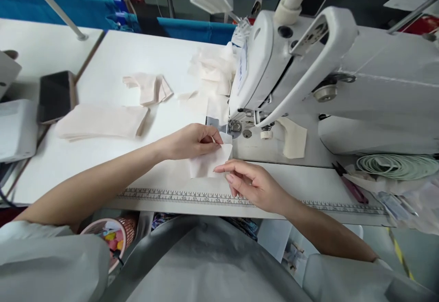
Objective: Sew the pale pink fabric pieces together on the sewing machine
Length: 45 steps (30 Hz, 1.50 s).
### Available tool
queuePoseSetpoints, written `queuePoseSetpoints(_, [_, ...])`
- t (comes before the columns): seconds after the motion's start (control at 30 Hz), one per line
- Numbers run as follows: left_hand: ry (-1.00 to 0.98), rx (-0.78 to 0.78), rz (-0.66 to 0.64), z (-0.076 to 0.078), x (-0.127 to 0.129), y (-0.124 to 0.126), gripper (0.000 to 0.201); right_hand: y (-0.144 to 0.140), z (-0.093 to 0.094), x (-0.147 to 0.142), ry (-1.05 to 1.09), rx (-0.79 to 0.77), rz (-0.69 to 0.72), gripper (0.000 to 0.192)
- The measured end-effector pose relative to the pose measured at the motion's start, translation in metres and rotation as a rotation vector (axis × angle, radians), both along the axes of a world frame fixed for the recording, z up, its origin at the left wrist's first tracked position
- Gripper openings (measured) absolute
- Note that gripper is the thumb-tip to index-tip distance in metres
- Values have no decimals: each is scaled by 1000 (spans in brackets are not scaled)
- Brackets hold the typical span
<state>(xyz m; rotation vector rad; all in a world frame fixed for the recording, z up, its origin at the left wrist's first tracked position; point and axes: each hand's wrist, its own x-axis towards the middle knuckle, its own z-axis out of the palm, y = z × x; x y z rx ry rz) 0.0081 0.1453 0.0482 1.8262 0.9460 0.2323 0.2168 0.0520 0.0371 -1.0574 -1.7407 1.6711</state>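
A small pale pink fabric piece [206,165] lies on the table in front of the sewing machine's needle area [235,127]. My left hand [192,142] is closed, its thumb and fingertips pinching the fabric's upper edge just below the presser foot. From the right, my right hand [255,183] reaches in with its index fingertip resting on the fabric near the lower edge. Its thumb sits apart from that finger, and the other fingers curl loosely beneath. A bit of fabric under the foot is partly hidden by my left fingers.
Folded pink fabric [103,121], smaller folded pieces [152,89] and a loose heap [214,71] lie left of the white sewing machine [295,78]. A cream cutout [294,138] rests under its arm. Thread snips [351,185] and coiled green cord [398,166] lie right. A ruler strip [164,195] lines the front.
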Motion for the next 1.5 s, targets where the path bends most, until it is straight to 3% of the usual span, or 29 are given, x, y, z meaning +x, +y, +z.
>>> queuePoseSetpoints(0.47, [188,425,111,-21,28,10,9,12,-3,6,-103,-93,-142,23])
queuePoseSetpoints(0.8, [297,486,111,-28,30,9,11,19,-7,8,-198,-1,-158,19])
queuePoseSetpoints(1.07, [339,586,109,-28,32,8,17,21,-10,8,-251,-13,-128,20])
queuePoseSetpoints(1.4, [369,549,103,-29,33,9,15,23,-11,9,-326,-9,-94,24])
queuePoseSetpoints(1.5, [375,539,99,-29,33,9,14,26,-9,13,-391,114,-47,25])
